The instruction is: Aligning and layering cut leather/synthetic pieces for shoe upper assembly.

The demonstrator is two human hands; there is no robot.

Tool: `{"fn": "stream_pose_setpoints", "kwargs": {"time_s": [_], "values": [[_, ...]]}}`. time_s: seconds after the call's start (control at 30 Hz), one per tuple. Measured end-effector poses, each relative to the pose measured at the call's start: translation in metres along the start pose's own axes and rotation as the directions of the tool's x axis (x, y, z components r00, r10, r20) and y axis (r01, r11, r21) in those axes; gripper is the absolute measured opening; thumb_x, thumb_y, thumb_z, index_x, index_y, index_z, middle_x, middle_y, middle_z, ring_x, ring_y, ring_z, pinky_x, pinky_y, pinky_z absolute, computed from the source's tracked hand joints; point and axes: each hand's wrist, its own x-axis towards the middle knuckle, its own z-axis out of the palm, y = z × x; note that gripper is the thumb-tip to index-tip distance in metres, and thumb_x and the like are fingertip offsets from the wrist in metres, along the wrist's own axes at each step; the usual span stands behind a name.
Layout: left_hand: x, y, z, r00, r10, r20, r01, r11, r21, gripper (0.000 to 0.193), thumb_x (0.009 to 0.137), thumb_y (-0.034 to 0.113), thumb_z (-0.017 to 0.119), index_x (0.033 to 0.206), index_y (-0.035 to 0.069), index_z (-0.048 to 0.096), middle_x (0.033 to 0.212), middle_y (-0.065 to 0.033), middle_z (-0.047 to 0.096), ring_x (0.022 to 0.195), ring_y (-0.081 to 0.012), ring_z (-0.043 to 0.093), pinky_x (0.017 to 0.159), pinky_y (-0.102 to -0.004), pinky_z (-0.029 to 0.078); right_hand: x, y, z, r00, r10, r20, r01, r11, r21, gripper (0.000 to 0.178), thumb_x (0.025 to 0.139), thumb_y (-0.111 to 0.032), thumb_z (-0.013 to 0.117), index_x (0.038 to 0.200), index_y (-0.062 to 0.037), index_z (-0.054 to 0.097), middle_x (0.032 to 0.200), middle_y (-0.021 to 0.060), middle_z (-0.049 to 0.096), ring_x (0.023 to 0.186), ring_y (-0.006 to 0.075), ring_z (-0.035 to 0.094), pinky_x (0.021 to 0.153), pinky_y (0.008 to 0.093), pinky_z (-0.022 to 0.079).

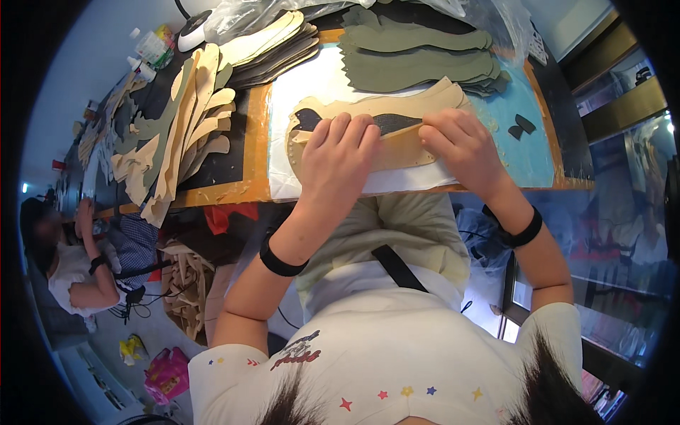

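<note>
My left hand (338, 157) lies flat on a tan cut piece (397, 145), its fingers together and pressing down on the piece's left half. My right hand (464, 145) sits just beside it on the right half, fingers curled, with the tips pinching the piece's upper edge near a dark insert (397, 122) that shows between my 2 hands. The tan piece lies on a white sheet (304, 78) at the near edge of the tabletop (255, 142), right in front of my body, and another tan layer of the same outline peeks out above it. I wear a black band on each wrist. Beyond the piece, at the far side of the tabletop, lies a stack of olive-green pieces (418, 60), overlapping one another. To the right, on a blue mat (528, 152), lie 2 small dark scraps (523, 127), well apart from my right hand. To my left, a fan of beige pieces (191, 120) spreads over the tabletop's dark part, and behind it sits a pile of darker and cream pieces (273, 46). A clear plastic bag (255, 14) lies at the far edge. Far to my left, another person (71, 269) sits at the same long tabletop, with their hands at their own work.
</note>
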Motion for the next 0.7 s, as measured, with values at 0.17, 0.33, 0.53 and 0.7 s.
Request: {"fn": "stream_pose_setpoints", "kwargs": {"time_s": [0.17,0.33,0.53,0.7], "values": [[0.000,-0.003,-0.006,0.998,0.043,0.053,-0.048,0.995,0.085,0.020,0.081,0.014,0.070,0.099,0.011,0.061,0.115,0.0003,0.063,0.110,-0.0195,0.060,0.093,-0.0371,0.049,-0.003,0.000,0.005,0.985,0.173,-0.006,-0.169,0.968,0.184,0.022,0.087,-0.015,0.073,0.106,-0.0095,0.063,0.101,0.0072,0.064,0.097,0.0266,0.065,0.083,0.0404,0.054],[-0.003,-0.003,-0.006,0.988,0.144,0.057,-0.150,0.983,0.106,0.025,0.076,0.013,0.067,0.100,0.012,0.061,0.115,-0.0033,0.063,0.109,-0.0222,0.060,0.091,-0.0360,0.051,0.011,0.008,-0.003,0.978,0.157,0.140,-0.191,0.941,0.281,0.025,0.085,-0.014,0.075,0.105,-0.0096,0.061,0.102,0.0085,0.064,0.096,0.0275,0.064,0.082,0.0423,0.053],[-0.003,0.000,-0.009,0.981,0.078,0.179,-0.102,0.986,0.130,0.025,0.076,0.013,0.069,0.099,0.013,0.061,0.119,-0.0036,0.065,0.105,-0.0215,0.064,0.090,-0.0354,0.054,0.007,0.004,0.008,0.997,0.058,0.046,-0.064,0.984,0.166,0.024,0.081,-0.009,0.076,0.101,-0.0074,0.063,0.100,0.0061,0.063,0.098,0.0278,0.063,0.085,0.0423,0.053],[-0.010,0.003,-0.002,0.993,0.067,0.100,-0.084,0.981,0.175,0.024,0.077,0.011,0.071,0.098,0.014,0.061,0.117,-0.0018,0.067,0.099,-0.0182,0.068,0.082,-0.0316,0.056,0.014,0.004,0.004,0.985,0.150,0.080,-0.166,0.953,0.253,0.020,0.083,-0.011,0.074,0.099,-0.0065,0.062,0.099,0.0051,0.062,0.097,0.0271,0.062,0.086,0.0415,0.052]]}}
